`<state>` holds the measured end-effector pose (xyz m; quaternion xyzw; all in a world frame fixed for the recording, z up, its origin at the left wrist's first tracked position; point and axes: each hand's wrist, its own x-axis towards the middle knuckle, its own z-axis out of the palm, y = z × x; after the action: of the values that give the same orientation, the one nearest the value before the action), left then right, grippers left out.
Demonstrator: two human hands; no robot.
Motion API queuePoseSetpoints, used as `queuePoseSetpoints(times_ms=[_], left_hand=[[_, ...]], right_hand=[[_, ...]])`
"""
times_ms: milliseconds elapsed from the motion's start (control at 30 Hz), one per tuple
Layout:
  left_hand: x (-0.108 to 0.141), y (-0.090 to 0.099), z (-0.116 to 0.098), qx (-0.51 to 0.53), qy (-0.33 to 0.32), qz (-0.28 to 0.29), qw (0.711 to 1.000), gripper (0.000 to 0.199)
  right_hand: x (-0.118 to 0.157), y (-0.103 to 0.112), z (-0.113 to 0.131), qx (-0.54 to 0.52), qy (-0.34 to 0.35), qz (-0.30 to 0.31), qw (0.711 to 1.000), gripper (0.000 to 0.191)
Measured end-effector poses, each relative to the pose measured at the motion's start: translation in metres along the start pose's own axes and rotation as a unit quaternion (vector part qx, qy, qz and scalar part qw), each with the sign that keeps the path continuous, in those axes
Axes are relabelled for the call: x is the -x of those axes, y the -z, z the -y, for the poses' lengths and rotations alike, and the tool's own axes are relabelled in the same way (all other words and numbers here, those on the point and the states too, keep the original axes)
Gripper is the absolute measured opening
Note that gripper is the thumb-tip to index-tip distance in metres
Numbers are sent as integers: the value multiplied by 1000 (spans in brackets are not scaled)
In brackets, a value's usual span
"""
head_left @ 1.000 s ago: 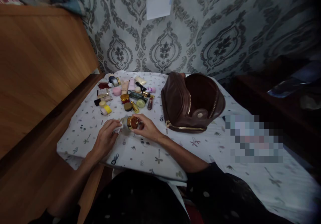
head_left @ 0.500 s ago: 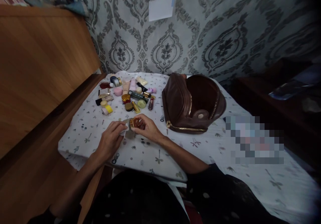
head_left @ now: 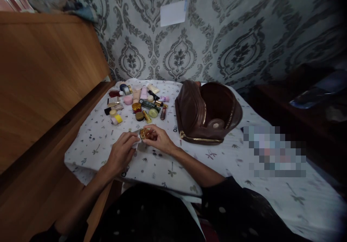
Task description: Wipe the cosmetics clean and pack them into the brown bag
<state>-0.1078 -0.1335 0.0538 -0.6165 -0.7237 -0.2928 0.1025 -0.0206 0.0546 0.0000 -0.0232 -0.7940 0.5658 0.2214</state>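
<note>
White printed cloth [head_left: 159,166], grey patterned wallpaper [head_left: 202,28], wooden cabinet [head_left: 51,57], right hand [head_left: 162,140] pinching gold-banded jar [head_left: 142,134], left hand [head_left: 121,152] pinching white wad [head_left: 136,145], probably tissue

Pretty dim in here tbh — a soft greyish light spreads over the worktop [head_left: 168,166], and I can't tell where it's coming from. The wood panel [head_left: 48,72] has a dull sheen, the gold zip [head_left: 200,139] glints a bit, and the inside of the brown bag [head_left: 207,113] sinks into shadow. Top right corner's basically black. Wallpaper [head_left: 179,54] stretches and goes mushy toward the right edge — wide-angle warp. Fingers [head_left: 153,129] look slightly smeared, little pots [head_left: 137,107] are soft, and a blocky pixelated patch [head_left: 276,155] sits off right.
</note>
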Motion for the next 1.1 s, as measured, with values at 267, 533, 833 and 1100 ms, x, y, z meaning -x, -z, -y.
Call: queuePoseSetpoints(times_ms=[267,533,833,1100], left_hand=[[1,1,3,-4,17,-5,1000,33],[5,3,14,16,53,-16,998,24],[1,-8,2,-33,-2,4,999,36],[2,-9,21,25,79,-30,996,26]], right_hand=[[0,5,7,6,0,1,1000,39],[-2,4,-1,8,56,6,998,51],[-2,3,2,37,17,-31,999,42],[-3,6,1,40,25,-40,998,49]])
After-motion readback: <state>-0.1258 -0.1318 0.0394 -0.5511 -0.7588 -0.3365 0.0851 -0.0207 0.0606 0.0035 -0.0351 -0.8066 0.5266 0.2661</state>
